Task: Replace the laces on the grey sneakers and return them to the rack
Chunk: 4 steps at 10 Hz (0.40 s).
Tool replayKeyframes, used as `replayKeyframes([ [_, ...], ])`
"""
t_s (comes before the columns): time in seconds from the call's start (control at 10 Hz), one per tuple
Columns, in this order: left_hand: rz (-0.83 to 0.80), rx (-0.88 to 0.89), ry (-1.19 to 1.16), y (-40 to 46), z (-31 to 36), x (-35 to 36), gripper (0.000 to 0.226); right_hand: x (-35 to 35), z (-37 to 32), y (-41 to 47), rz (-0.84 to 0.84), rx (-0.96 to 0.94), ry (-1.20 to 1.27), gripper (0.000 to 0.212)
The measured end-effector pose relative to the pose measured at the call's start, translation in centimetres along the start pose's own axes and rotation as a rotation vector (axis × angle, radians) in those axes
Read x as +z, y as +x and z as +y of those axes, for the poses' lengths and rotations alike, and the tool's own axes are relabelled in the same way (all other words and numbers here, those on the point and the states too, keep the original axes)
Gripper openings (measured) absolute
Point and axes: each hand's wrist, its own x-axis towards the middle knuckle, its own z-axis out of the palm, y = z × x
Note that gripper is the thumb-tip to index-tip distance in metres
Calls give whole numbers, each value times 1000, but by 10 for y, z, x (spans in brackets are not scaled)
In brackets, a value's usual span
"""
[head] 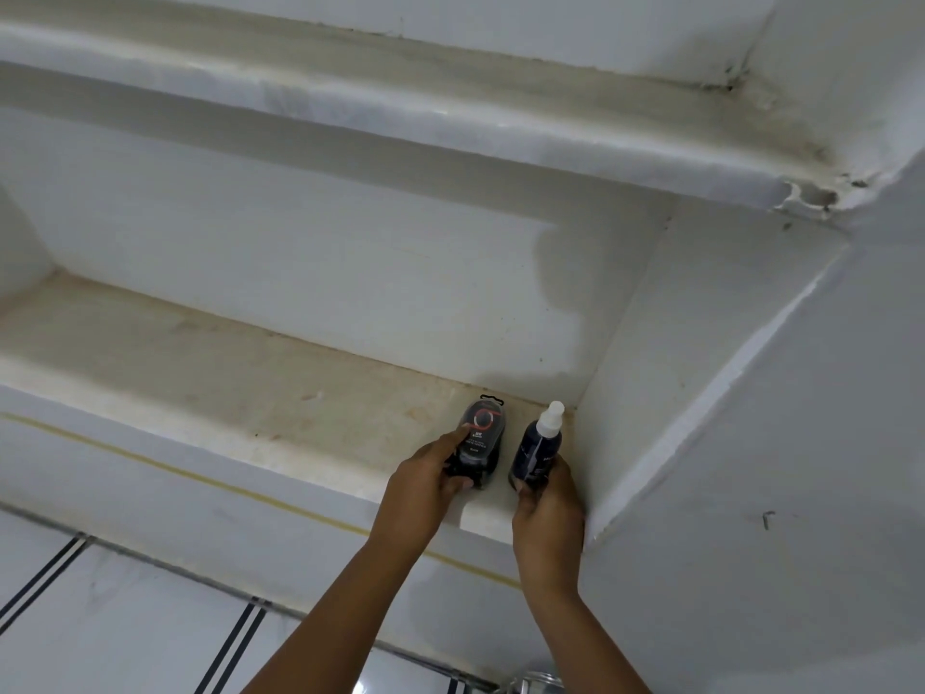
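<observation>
Head view: left hand (430, 473) grips a dark package (481, 433), right hand (548, 503) a spray bottle (538, 450), on a stained white shelf (225, 373) above tiled wall (125, 618).

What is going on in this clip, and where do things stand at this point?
A person reaches up to a white wall shelf. The left hand grips a dark packaged item, and the right hand grips a dark spray bottle with a white nozzle, both at the shelf's right end. No grey sneakers, laces or rack are in view.
</observation>
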Motion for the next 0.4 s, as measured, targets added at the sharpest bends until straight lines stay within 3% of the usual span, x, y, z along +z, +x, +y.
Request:
replayKeyframes([
  [0.2,-10,16,50,-2,-1,2,67,-2,2,-1,-34,14,5,43],
  [0.3,-5,28,113,-8,-1,3,76,-9,-3,-4,-67,60,40,60],
  [0.4,134,-52,32,-18,-1,3,63,-12,-3,-13,-94,97,99,66],
])
